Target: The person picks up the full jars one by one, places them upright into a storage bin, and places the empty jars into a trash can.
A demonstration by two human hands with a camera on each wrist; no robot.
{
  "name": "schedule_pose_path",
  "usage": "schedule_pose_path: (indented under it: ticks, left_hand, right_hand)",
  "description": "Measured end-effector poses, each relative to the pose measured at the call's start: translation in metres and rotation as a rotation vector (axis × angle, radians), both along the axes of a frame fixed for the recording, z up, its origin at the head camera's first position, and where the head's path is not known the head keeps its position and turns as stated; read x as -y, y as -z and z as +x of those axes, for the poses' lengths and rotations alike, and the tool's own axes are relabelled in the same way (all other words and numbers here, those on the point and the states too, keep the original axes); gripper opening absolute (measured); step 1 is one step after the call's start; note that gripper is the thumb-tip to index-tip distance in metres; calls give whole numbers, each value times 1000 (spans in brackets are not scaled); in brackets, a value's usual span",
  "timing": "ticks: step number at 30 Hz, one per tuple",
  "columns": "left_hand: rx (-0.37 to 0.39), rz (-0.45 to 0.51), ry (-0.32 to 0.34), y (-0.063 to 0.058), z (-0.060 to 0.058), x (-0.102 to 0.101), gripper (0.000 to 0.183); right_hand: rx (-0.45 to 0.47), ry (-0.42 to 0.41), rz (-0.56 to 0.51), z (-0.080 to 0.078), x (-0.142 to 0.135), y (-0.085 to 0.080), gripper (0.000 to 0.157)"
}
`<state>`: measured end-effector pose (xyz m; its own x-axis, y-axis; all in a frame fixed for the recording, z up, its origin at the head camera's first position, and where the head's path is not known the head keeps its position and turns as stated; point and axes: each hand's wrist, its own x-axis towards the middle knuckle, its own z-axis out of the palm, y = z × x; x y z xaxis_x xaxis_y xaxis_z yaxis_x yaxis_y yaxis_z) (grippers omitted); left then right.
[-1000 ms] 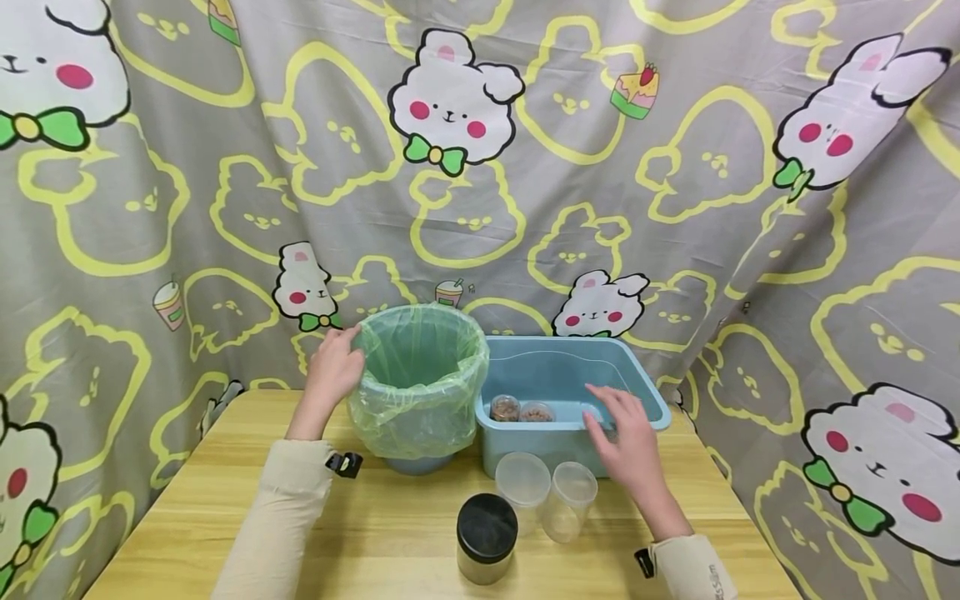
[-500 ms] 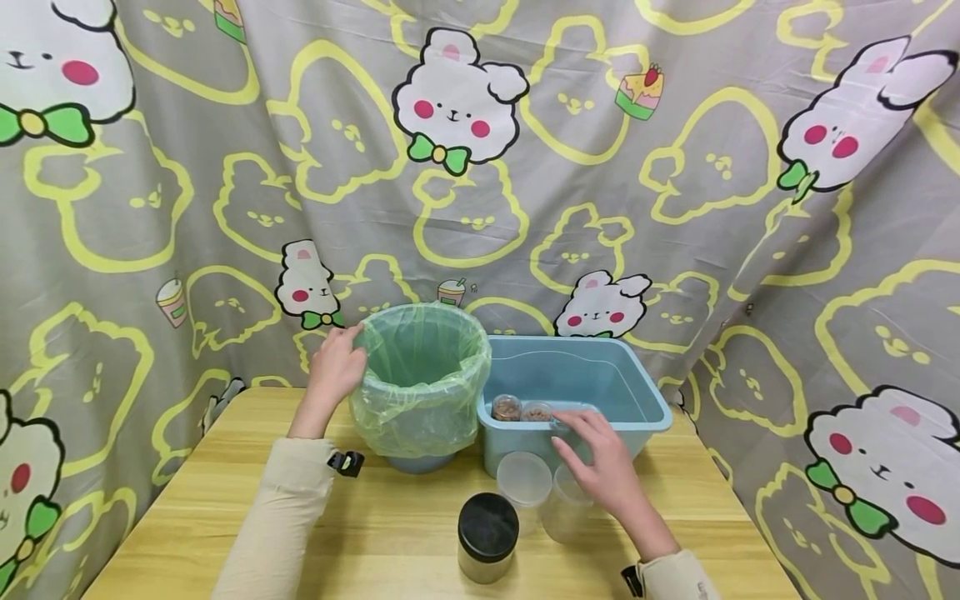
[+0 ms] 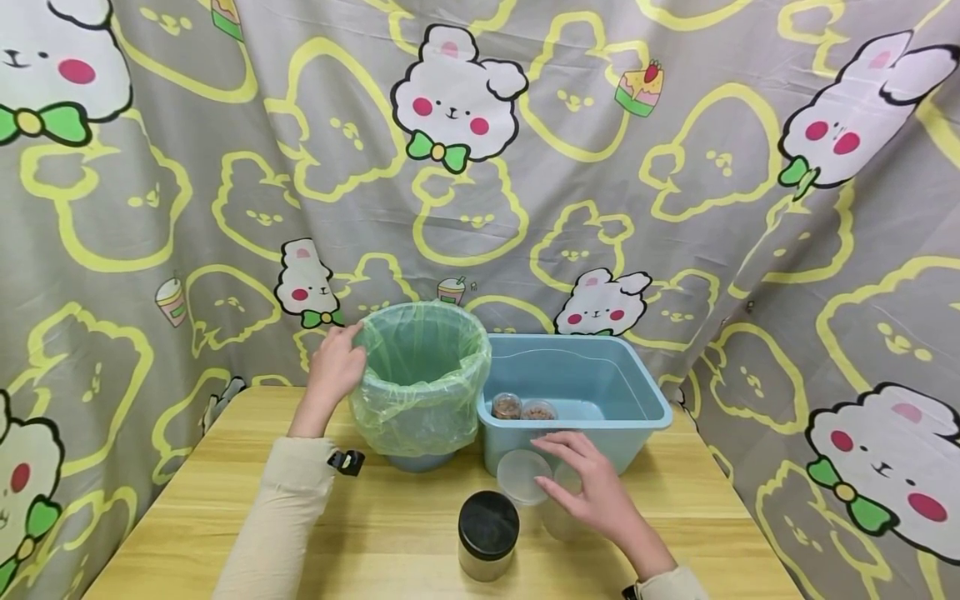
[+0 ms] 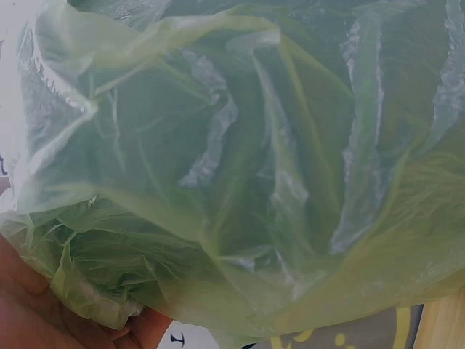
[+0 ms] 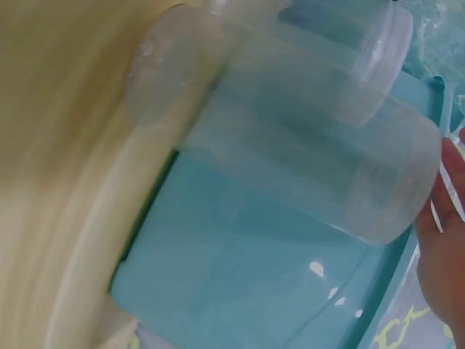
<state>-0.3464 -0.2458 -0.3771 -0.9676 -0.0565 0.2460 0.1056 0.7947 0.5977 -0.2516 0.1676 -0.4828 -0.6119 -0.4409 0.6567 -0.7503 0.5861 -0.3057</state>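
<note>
1. Fingers of the right hand stand apart, thumb spread from the rest, with the grip unfilled, just over the clear jars; whether they touch plastic cannot be told.
2. Nearest on the wooden table stands one black-lidded jar, upright, with bare wood between it and the left sleeve, and more wood running to the right edge beyond the right wrist.
3. Two clear jars come next, side by side: one farther left, its pale round top in view, and one farther right, partly behind the right hand. Only a narrow strip of table separates them from the tub.
4. One blue tub sits behind the jars, its long rim facing the person. Two small round containers with brown contents, one left and one right, occupy its near left part; floor shows to their right.
5. One bin stands left of the tub, close against it, wearing one green liner. At its left rim the left hand grips the liner, fingers curled on the bunched film.
6. One patterned curtain hangs behind everything.
</note>
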Motion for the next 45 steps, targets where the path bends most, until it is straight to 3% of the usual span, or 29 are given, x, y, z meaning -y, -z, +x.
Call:
schedule_pose_path:
  ticks: [10, 15, 23, 28, 35, 45]
  left_hand:
    - [2, 3, 1, 0, 0, 0, 59]
    - [-3, 6, -3, 0, 0, -1, 59]
    - [-11, 8, -4, 0, 0, -1, 59]
    - [-14, 11, -6, 1, -1, 0, 59]
    - [-7, 16, 0, 0, -1, -1, 59]
    - [-12, 7, -3, 1, 0, 0, 60]
  right_hand:
    - [221, 128, 103, 3, -6, 16, 68]
    - [258, 146, 157, 3, -10, 17, 70]
    - [335, 103, 192, 2, -21, 14, 76]
    - [356, 132, 237, 1, -24, 13, 73]
    - [315, 164, 214, 7, -27, -3, 63]
    - [295, 229, 150, 15, -40, -34, 63]
